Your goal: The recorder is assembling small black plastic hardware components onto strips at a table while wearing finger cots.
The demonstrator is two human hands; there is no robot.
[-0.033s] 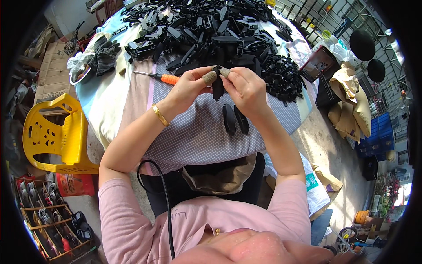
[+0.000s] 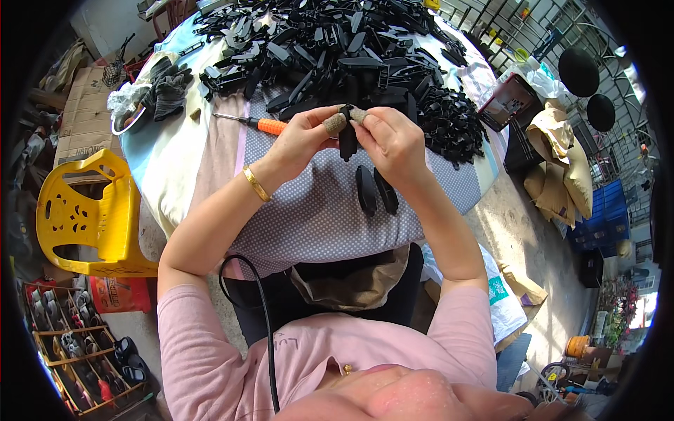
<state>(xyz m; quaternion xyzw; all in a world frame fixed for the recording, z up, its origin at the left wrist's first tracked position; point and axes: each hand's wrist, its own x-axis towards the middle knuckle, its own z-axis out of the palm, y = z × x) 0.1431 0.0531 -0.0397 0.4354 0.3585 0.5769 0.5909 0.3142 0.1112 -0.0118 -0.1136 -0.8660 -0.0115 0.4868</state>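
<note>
Both of my hands meet over the near middle of the cloth-covered table, gripping one narrow black plastic piece (image 2: 348, 145). My left hand (image 2: 303, 137) pinches it from the left, a tan cover (image 2: 335, 125) on its thumb. From the right, my right hand (image 2: 395, 144) closes on its upper end, also with a tan fingertip cover (image 2: 359, 115). Fingers partly hide the piece. Two long black plastic pieces (image 2: 366, 193) lie side by side just below my hands. Left of my left hand rests a screwdriver (image 2: 270, 126) with an orange handle.
A heap of black plastic parts (image 2: 302, 52) spreads across the far table, with smaller black parts (image 2: 453, 130) at its right. A bowl (image 2: 128, 121) and dark gloves (image 2: 168, 91) sit far left. A yellow chair (image 2: 116, 217) stands left; a phone (image 2: 511, 100) stands right.
</note>
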